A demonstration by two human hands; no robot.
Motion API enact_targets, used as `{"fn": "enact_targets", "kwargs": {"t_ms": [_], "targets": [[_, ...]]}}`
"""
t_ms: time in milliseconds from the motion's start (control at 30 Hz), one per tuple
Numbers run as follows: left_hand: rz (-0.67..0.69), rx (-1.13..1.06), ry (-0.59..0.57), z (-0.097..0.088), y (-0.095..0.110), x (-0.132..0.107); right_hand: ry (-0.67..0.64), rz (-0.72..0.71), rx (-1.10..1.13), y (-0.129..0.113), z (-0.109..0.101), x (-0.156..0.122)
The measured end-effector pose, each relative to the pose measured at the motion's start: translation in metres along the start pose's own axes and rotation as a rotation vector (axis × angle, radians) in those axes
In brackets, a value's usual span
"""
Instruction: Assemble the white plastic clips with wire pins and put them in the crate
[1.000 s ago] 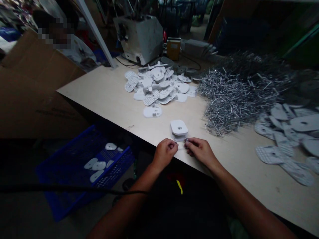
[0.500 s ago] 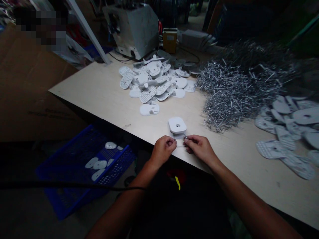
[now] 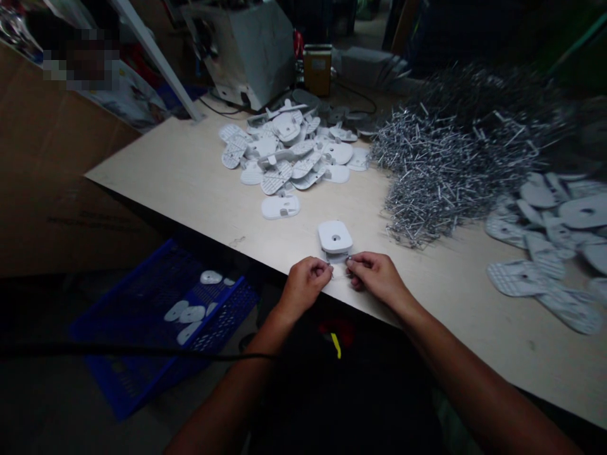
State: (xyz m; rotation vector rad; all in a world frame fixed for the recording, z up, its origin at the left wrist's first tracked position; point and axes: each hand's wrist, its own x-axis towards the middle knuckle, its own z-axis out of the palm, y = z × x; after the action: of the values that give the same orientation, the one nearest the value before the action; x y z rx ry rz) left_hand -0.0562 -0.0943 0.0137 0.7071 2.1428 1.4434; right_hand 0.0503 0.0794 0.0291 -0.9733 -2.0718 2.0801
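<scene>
My left hand and my right hand rest at the near edge of the table, both with fingers curled into a pinch. Between their fingertips lies a small thin metal piece, too small to name. Just beyond the fingers a white rounded plastic shell with a centre hole sits on top of another white part. Neither hand touches the top shell as far as I can see.
A heap of white plastic shells lies at the back, a large pile of metal pins to the right, and flat white plates at far right. A blue basket holds several shells on the floor left. A white machine, cardboard and another person stand behind.
The view has drifted so the table contents sit higher and further left. Both hands stay pinched together by the white shell, with hardly any movement between them.
</scene>
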Motion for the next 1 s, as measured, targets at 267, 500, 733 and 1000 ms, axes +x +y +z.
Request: {"fn": "enact_targets", "kwargs": {"t_ms": [267,500,733,1000], "targets": [[-0.019,-0.009,0.061,0.001,0.004,-0.005,0.021,-0.015,0.052,0.004,0.003,-0.003],[-0.061,-0.087,0.031,0.003,0.001,-0.003,0.035,0.026,0.137,0.0,0.005,-0.004],[-0.03,-0.018,-0.037,-0.008,0.0,0.011,0.042,0.073,0.161,-0.007,0.01,-0.001],[-0.026,0.036,-0.096,-0.013,0.003,0.027,0.117,0.093,0.291,-0.016,0.015,0.005]]}}
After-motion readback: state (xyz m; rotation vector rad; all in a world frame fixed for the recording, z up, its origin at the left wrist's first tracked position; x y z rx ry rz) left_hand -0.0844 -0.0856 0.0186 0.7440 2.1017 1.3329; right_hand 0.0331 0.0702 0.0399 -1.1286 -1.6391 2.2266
